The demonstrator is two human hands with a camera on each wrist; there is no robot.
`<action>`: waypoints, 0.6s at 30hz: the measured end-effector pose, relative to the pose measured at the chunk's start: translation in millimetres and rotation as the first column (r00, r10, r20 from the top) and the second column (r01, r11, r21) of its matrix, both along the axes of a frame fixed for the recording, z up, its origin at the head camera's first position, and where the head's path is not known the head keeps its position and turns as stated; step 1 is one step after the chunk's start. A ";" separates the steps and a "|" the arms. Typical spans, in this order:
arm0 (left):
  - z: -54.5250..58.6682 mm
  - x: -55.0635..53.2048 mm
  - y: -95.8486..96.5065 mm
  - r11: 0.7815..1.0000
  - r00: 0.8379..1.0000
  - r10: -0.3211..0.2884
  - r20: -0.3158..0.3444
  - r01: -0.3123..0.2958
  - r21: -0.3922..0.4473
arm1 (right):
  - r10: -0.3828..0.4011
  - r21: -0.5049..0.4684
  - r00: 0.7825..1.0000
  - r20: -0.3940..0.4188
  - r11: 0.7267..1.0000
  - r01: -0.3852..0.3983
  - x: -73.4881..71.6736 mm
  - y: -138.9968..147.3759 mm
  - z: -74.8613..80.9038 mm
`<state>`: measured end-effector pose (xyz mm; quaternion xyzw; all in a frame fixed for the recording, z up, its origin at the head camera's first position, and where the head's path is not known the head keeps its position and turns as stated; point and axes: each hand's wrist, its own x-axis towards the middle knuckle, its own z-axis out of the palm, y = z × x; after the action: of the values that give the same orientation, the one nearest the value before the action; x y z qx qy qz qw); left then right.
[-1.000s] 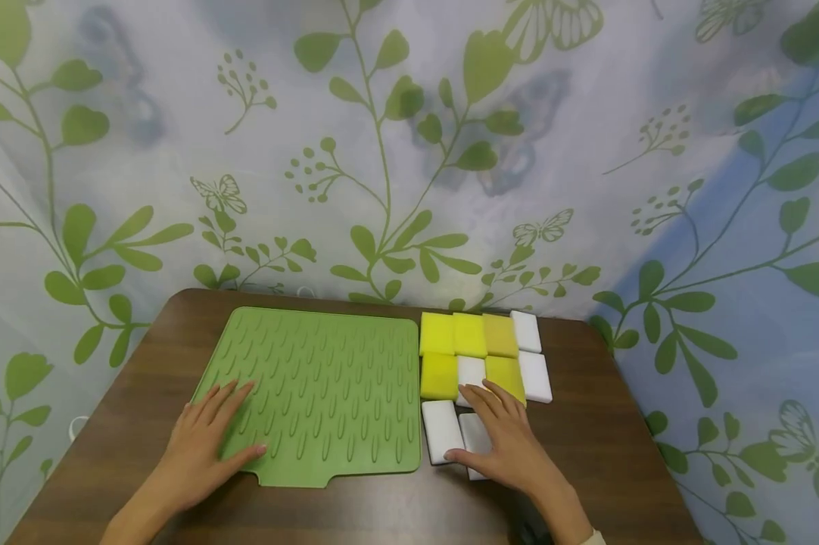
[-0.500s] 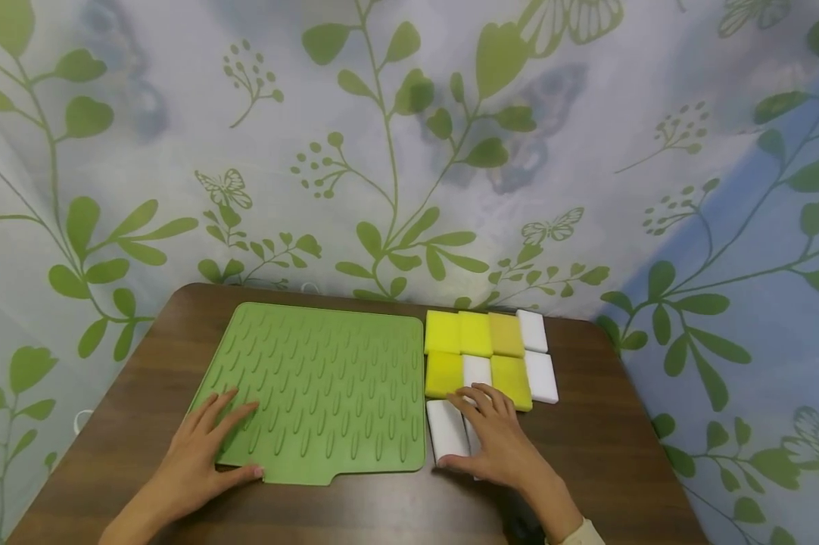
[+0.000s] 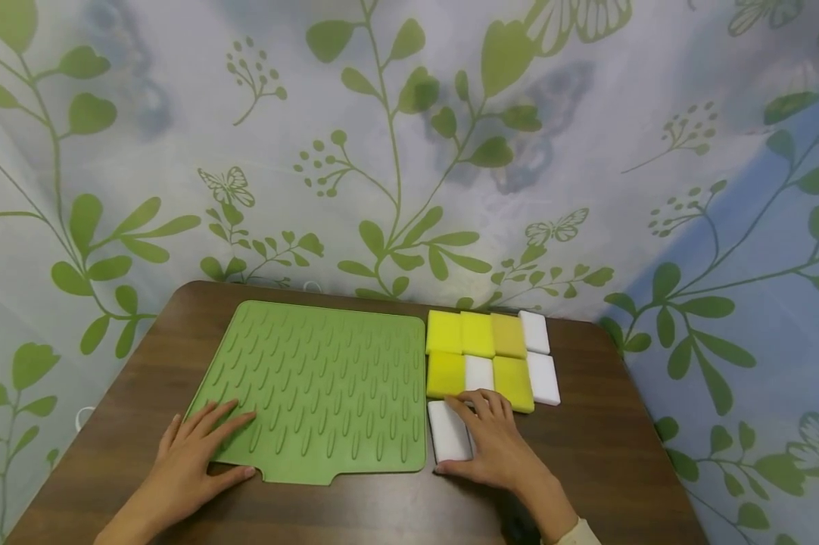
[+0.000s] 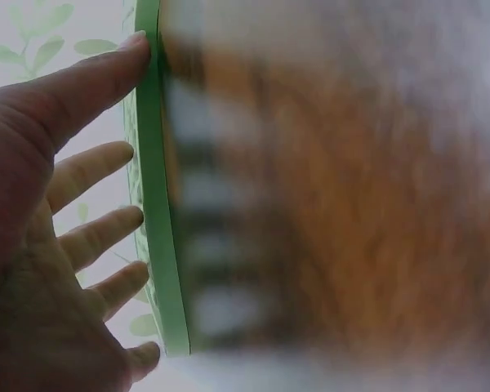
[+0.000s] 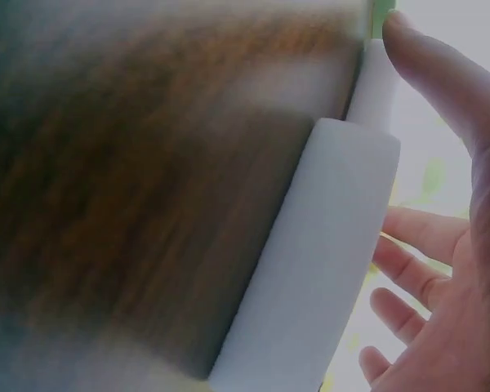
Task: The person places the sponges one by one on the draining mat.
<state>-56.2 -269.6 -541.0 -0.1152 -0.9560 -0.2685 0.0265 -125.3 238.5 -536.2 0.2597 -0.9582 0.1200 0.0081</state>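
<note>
A green ribbed mat (image 3: 328,378) lies on the table. My left hand (image 3: 185,469) is at its near left corner, fingers spread over the left edge and thumb along the near edge; the left wrist view shows the fingertips right at the mat's green rim (image 4: 157,204). My right hand (image 3: 501,448) arches over two white sponges. Its thumb is at the near end of the left white sponge (image 3: 449,433), with the index fingertip near the far end. The second white sponge (image 5: 314,253), mostly hidden under the palm in the head view, shows in the right wrist view.
Several yellow sponges (image 3: 445,331) and white sponges (image 3: 543,377) lie in two rows beyond the right hand. The brown wooden table (image 3: 607,454) backs onto a leaf-patterned curtain (image 3: 409,136). A dark object (image 3: 518,518) is below the right wrist.
My right hand has moved slightly toward me and left, its thumb coming to the left white sponge's near end. The left hand has slid slightly. The view has shifted a little.
</note>
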 end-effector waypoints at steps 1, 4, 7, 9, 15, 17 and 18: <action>0.0 0.2 -0.9 1.000 1.000 0.000 0.006 0.000 0.000 | -0.003 -0.001 1.000 0.010 1.000 0.003 0.3 0.1 0.7; -0.2 -0.3 -6.1 1.000 1.000 -0.020 0.019 0.020 0.014 | -0.014 0.012 0.999 0.030 1.000 0.014 1.3 0.1 1.5; -0.8 -2.1 -11.2 0.998 0.999 -0.051 -0.004 0.051 0.024 | -0.027 0.030 0.998 0.049 0.999 0.025 3.4 1.1 3.5; -1.6 -3.5 -14.2 0.997 0.997 -0.070 -0.024 0.070 0.028 | -0.032 0.036 0.998 0.059 0.999 0.029 4.2 1.4 4.8; -5.3 -5.0 -19.1 0.995 0.994 -0.097 -0.056 0.099 0.023 | -0.047 0.024 0.995 0.084 0.999 0.045 5.0 1.8 5.8; -6.6 -4.1 -19.7 0.995 0.993 -0.100 -0.067 0.102 0.021 | -0.049 0.015 0.994 0.099 0.999 0.048 5.4 1.9 5.1; -7.4 -3.5 -20.0 0.994 0.992 -0.101 -0.070 0.103 0.021 | -0.049 0.014 0.993 0.105 0.999 0.048 5.5 2.0 4.7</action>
<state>-59.7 -289.6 -548.4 -0.1727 -0.9441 -0.2769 0.0469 -119.7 240.6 -531.4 0.2295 -0.9640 0.1279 -0.0410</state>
